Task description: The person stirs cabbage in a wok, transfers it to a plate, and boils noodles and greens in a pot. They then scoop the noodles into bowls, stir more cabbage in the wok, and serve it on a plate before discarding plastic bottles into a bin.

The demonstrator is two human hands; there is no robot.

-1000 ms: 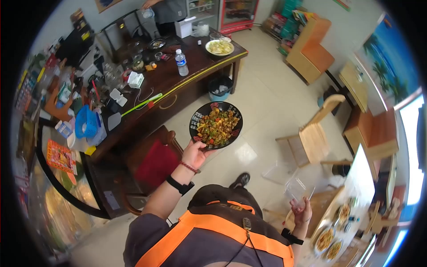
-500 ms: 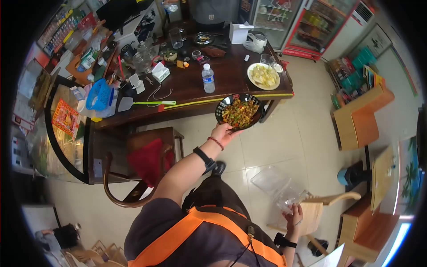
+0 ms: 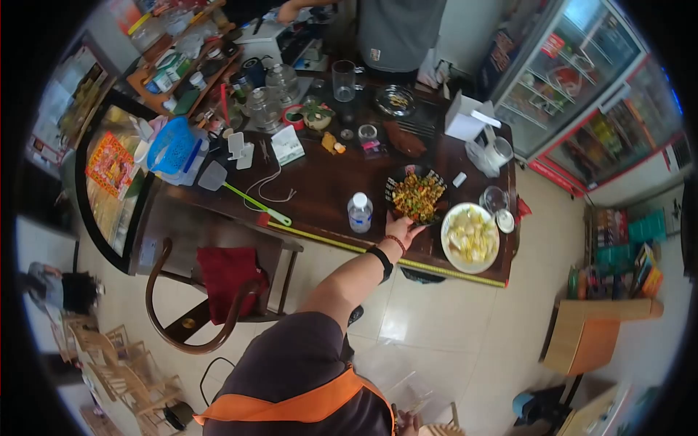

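My left hand (image 3: 404, 228) grips the near rim of a black bowl (image 3: 392, 190) of chopped, mixed food, over the dark wooden table (image 3: 320, 203). Just right of the bowl lies a white plate (image 3: 470, 240) of pale yellow-green food. A water bottle (image 3: 360, 212) stands to the left of my hand. Low in the view, my right hand (image 3: 408, 423) is partly cut off by the frame edge, its fingers on a clear plastic container (image 3: 411, 392) that is faint against the floor. Whether the bowl touches the tabletop is hard to tell.
A person in grey (image 3: 400, 36) stands behind the table. A white box (image 3: 469, 116), glass mug (image 3: 344, 80), green spatula (image 3: 254, 203) and blue basket (image 3: 171, 147) are on it. A wooden armchair (image 3: 161, 291) with a red cloth stands in front; fridges (image 3: 567, 80) are at the right.
The view has turned and come closer to the table. My left hand has carried the bowl from over the floor to over the tabletop, beside the plate. My right hand has dropped toward the bottom edge.
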